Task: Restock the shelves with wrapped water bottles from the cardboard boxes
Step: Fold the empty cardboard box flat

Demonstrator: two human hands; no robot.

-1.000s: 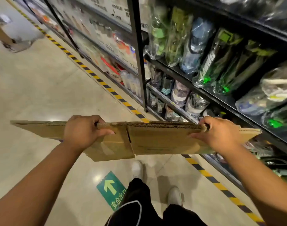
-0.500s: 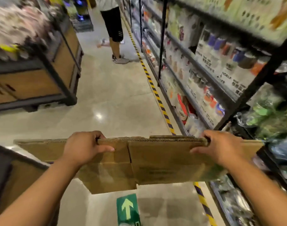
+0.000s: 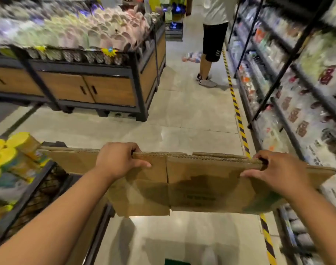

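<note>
Left grip: my left hand (image 3: 117, 159) is clamped on the top edge of the flattened cardboard box (image 3: 201, 180), with the fingers curled over the far side and the thumb along the near face.
Right grip: my right hand (image 3: 278, 169) is clamped on the same top edge, toward the right end, with the thumb on the near face.
Box place: in the air in front of me, above the floor (image 3: 182, 121). I cannot tell whether its left end touches the wire bin (image 3: 39, 188).
Box axis: the long axis runs left to right, roughly level. It stands on edge with its broad face toward me and the flaps hanging down.
Box look: brown corrugated board folded flat, with fluting showing along the top. A vertical slit runs near the middle. The dark print and a green mark at lower right are too blurred to read.
Near left: the wire bin holds yellow-topped goods.
Right: dark metal shelves (image 3: 297, 104) packed with wrapped goods, with striped tape (image 3: 238, 115) running near to far along their foot.
Far left: a display stand (image 3: 109, 90) with wood-panelled doors.
Far: another person (image 3: 213, 35) in black shorts stands by the shelves.
</note>
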